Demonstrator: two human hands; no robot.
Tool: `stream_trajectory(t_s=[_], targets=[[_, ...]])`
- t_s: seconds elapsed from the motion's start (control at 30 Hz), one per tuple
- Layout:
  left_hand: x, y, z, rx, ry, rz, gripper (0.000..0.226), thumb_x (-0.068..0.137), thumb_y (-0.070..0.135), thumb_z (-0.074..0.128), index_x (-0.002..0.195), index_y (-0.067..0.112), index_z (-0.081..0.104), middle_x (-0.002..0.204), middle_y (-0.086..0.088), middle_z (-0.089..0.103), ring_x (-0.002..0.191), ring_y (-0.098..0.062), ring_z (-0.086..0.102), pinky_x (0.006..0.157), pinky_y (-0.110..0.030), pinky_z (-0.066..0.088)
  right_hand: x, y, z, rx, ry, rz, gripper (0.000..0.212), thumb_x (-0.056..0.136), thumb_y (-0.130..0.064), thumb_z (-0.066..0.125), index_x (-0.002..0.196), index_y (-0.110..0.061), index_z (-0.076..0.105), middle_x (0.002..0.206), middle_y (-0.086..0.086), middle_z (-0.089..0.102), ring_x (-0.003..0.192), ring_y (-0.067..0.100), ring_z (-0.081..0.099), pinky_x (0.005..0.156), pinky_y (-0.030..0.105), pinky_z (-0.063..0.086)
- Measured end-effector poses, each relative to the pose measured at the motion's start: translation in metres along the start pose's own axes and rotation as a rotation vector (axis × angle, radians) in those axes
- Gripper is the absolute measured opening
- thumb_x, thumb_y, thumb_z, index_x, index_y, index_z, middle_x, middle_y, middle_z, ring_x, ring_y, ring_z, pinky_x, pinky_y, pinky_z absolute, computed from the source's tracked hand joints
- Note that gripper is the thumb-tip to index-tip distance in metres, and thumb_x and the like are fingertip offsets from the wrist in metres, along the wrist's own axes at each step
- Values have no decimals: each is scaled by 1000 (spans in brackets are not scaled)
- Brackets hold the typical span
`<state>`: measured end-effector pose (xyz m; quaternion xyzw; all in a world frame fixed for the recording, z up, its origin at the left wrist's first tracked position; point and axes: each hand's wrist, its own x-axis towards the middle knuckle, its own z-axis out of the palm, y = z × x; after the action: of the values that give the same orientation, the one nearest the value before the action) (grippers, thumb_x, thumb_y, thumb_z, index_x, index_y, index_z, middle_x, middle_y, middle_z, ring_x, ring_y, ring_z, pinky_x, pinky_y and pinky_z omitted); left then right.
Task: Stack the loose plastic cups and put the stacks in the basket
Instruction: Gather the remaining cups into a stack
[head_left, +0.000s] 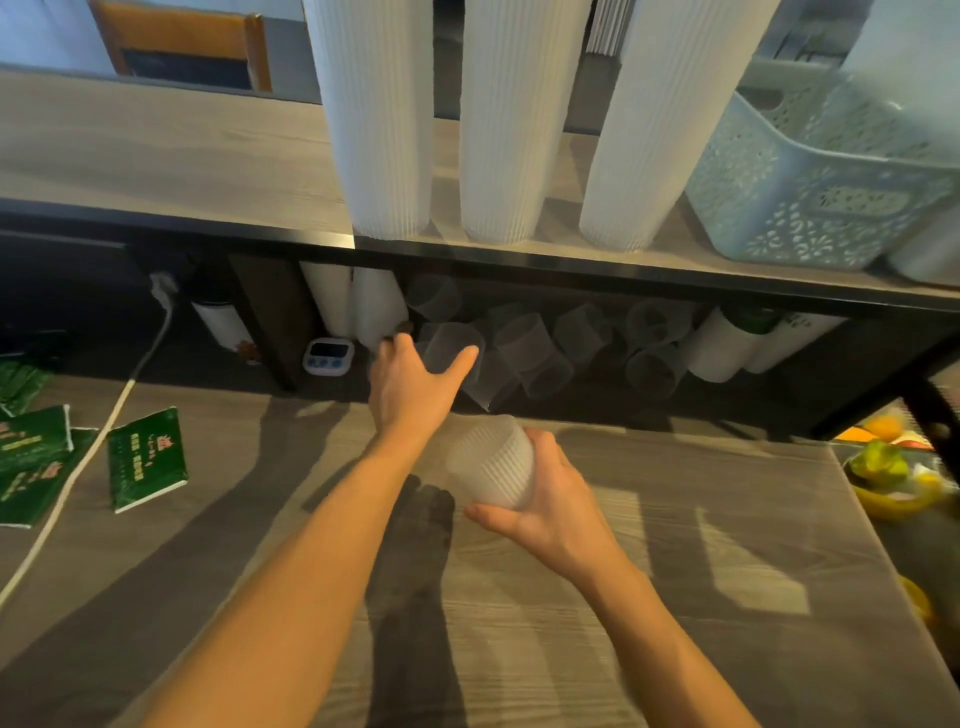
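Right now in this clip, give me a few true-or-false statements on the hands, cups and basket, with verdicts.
1. The right hand holds a short stack of cups. True.
2. The left hand grips a green packet. False: it reaches toward a loose clear cup under the shelf.
3. The basket sits on the upper shelf. True.
4. Every loose cup is already stacked. False: several lie scattered under the shelf.
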<state>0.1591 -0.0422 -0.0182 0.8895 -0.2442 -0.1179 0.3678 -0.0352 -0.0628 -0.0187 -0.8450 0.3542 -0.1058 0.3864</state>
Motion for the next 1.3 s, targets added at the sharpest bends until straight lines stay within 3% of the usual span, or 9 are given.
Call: stream_trajectory(t_s=[0.13,0.3,0.43,0.53,0.67,0.8,0.97,1.13,1.3], targets=[[15,14,29,183,-34,-64,75,77,63,67,122,4,59,130,-18,55,122,-36,49,92,-43,44,-2,10,-7,19,24,47,86,67,-55,83,133,-30,33,124,-9,49,112,12,51,90,34,48],[19,6,46,263,-77,-62,64,82,53,68,117,1,61,129,-21,55,123,-38,47,90,-43,45,0,18,-17,9,74,106,87,67,-53,84,133,-29,32,126,-8,48,113,14,52,91,35,48],[8,1,33,79,-35,10,77,80,50,73,132,1,43,136,-20,47,128,-36,44,99,-43,41,1,23,-22,15,84,125,96,66,-55,83,140,-31,26,128,-11,46,116,16,51,95,36,47],[-6,-14,17,-125,14,111,93,73,53,79,139,15,26,131,-12,52,113,-25,56,92,-37,46,-1,26,-22,30,79,124,91,65,-58,82,136,-34,30,121,-14,48,112,13,52,90,35,48],[-50,-35,0,-329,55,166,72,72,46,81,125,24,39,116,1,54,91,-1,59,80,-23,51,-6,33,-19,75,36,120,84,65,-57,84,126,-40,30,117,-15,50,109,10,52,85,28,45],[-87,-49,-6,-490,56,89,51,80,37,75,122,32,45,113,-8,59,90,-4,61,69,-5,45,-11,39,-18,35,-33,107,86,65,-58,84,129,-35,32,119,-14,49,112,10,51,90,31,47],[-106,-54,-21,-714,-105,100,62,79,48,73,135,35,48,125,1,58,101,-6,65,83,-24,54,-16,35,-19,2,-96,43,96,58,-72,78,133,-33,33,125,-12,51,113,10,52,93,34,48],[-120,-51,-39,-588,-51,233,50,80,50,74,121,35,51,114,9,61,99,-7,63,76,-19,54,-22,27,-21,-28,-158,-55,96,61,-69,77,138,-35,31,131,-12,48,118,8,50,98,36,47],[-128,-53,-44,-452,-155,323,57,80,56,59,135,42,50,118,19,53,108,-12,56,84,-30,54,-27,21,-23,-108,-190,-155,93,63,-66,77,138,-34,31,129,-10,48,115,10,51,96,38,47]])
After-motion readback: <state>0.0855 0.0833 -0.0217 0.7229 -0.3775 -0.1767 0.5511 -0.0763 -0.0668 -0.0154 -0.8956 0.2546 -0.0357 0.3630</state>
